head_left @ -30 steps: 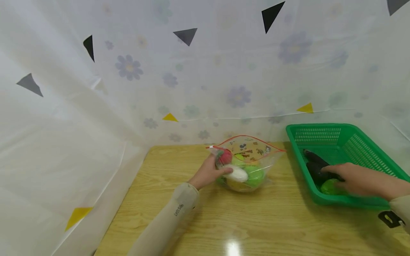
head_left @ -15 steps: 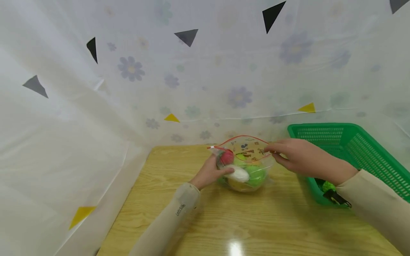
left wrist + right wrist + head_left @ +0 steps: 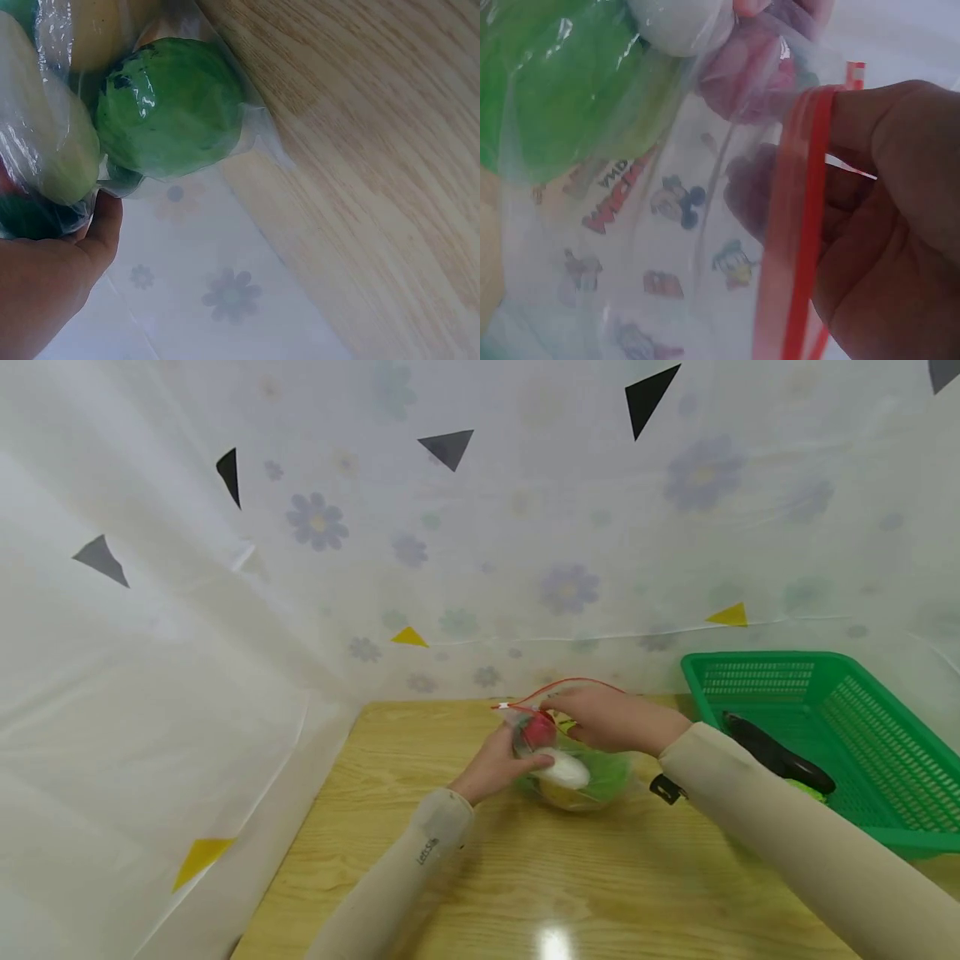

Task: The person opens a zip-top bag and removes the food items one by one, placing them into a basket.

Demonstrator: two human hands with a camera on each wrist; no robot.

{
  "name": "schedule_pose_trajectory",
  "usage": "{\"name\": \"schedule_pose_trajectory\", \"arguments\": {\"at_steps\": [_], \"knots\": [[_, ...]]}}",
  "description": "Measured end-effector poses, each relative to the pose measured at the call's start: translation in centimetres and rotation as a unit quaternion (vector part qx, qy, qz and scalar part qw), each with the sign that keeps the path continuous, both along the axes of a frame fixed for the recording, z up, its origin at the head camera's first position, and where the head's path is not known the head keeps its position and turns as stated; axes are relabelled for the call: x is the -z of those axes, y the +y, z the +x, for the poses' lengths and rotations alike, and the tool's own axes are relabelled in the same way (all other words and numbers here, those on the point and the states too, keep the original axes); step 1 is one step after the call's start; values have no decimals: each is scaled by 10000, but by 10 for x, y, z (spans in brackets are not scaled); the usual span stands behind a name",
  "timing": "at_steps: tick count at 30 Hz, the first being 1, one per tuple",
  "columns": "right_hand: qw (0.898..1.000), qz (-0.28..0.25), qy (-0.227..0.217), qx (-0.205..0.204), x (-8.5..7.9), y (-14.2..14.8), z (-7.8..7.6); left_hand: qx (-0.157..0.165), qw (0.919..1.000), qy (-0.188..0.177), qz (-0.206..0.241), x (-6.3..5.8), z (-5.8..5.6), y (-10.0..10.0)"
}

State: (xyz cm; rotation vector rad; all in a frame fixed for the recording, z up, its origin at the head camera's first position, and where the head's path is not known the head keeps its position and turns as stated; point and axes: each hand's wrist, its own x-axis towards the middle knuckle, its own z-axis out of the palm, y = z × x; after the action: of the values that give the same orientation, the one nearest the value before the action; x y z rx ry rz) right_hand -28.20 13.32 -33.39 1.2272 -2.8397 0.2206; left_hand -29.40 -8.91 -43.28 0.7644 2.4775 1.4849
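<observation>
A clear zip bag (image 3: 579, 680) with a red seal stands open-mouthed on the table, cartoon figures printed on its plastic. Inside show a red round piece (image 3: 537, 732), a white oblong piece (image 3: 567, 770) and a large green round piece (image 3: 169, 109). My left hand (image 3: 495, 764) grips the bag's left side, thumb across the white piece and fingers behind. Over the mouth, my right hand (image 3: 611, 718) has its fingers inside the bag, fingertips right at the red piece. In the right wrist view nothing shows held in the right hand (image 3: 885, 187).
A green plastic basket (image 3: 761, 657) stands to the right on the wooden table (image 3: 450, 893). In it lies a dark eggplant (image 3: 780, 756), with a light green piece (image 3: 806, 789) partly hidden by the right sleeve. A white flowered sheet (image 3: 480, 543) hangs behind the table.
My right hand has left the basket, travelled left to the bag's mouth and reached in over the red piece. The left hand keeps its grip on the bag.
</observation>
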Motion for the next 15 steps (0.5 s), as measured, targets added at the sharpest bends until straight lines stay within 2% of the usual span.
{"name": "schedule_pose_trajectory", "arguments": {"at_steps": [4, 8, 15], "knots": [[9998, -61, -168, -56, 6, -6, -8, -12, 10000, -55, -72, -1, 2, 0], [9980, -219, -588, 23, 10, -11, -13, -85, 9998, -59, -158, -1, 2, 0], [9968, -333, -724, -6, 17, -17, -19, -199, 9992, -154, -310, 0, 3, -2]]}}
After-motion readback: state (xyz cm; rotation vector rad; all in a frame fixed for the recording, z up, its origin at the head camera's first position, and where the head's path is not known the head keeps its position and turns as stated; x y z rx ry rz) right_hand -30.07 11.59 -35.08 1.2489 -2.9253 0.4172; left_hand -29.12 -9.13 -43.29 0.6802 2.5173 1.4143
